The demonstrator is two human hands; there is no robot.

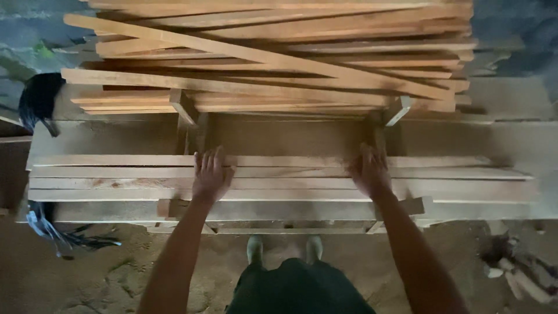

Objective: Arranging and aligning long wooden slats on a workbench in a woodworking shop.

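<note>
Both hands lie flat, palms down and fingers spread, on a low row of long pale sawn wooden planks [279, 177]; neither hand is curled round anything. The left hand [210, 174] rests left of centre in the frame, its fingertips reaching the far plank of the row, and the right hand [368, 172] rests right of centre at about the same height, well apart from the left. The planks lie side by side with their long axis running straight across the frame from left to right, their ends pointing to the left and right edges; the left ends stop near the left margin, and the right ends are staggered near the right margin. They sit on a rough wooden trestle frame [410, 207] whose crosspieces show under the near edge. Beyond the hands, in the upper half of the frame, a taller stack of reddish-brown wooden laths [273, 55] is piled, mostly parallel to the planks, with a few lying at a slant across the top. Between stack and planks a bare strip of grey board stays open. A black bundle of strapping [38, 99] hangs at the upper left. Below the planks the sandy earthen floor [104, 273] lies open, where two light green boots [285, 249] stand at bottom centre.
</note>
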